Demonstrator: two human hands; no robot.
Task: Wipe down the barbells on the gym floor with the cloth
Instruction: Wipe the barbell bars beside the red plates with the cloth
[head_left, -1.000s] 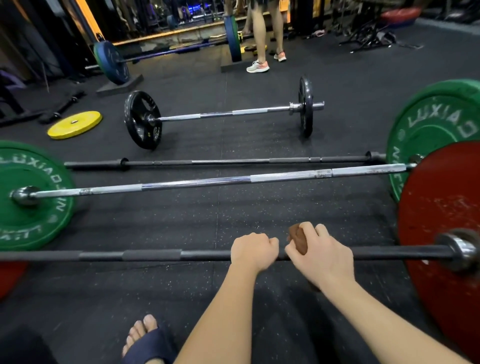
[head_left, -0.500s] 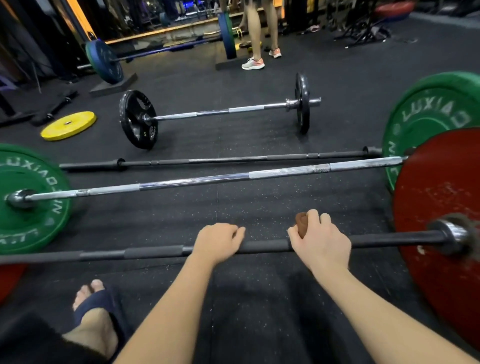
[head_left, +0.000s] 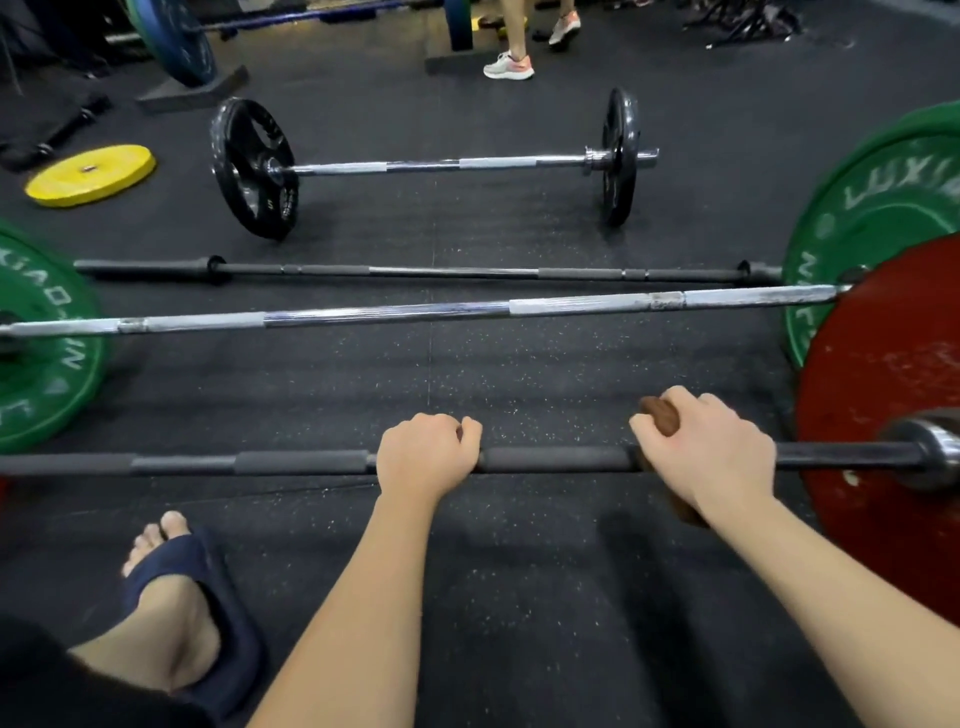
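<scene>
The nearest barbell is a black bar (head_left: 550, 460) lying across the floor, with a red plate (head_left: 883, 405) at its right end. My left hand (head_left: 423, 454) is wrapped around this bar near its middle. My right hand (head_left: 711, 452) grips the same bar further right, with a brown cloth (head_left: 661, 415) wrapped around the bar under its fingers. Behind it lie a chrome barbell (head_left: 384, 314) with green plates (head_left: 878, 218), a bare black bar (head_left: 441, 272) and a chrome barbell with black plates (head_left: 441, 165).
My left foot in a dark blue slipper (head_left: 192, 597) rests on the black rubber floor near the closest bar. A yellow plate (head_left: 91, 174) lies flat at the far left. Another person's legs and shoes (head_left: 511, 65) stand at the back, beside a blue-plated barbell (head_left: 174, 36).
My left hand slid left along the nearest bar, then back a little; my right hand with the cloth moved right toward the red plate. My foot stepped forward and the view tilted down.
</scene>
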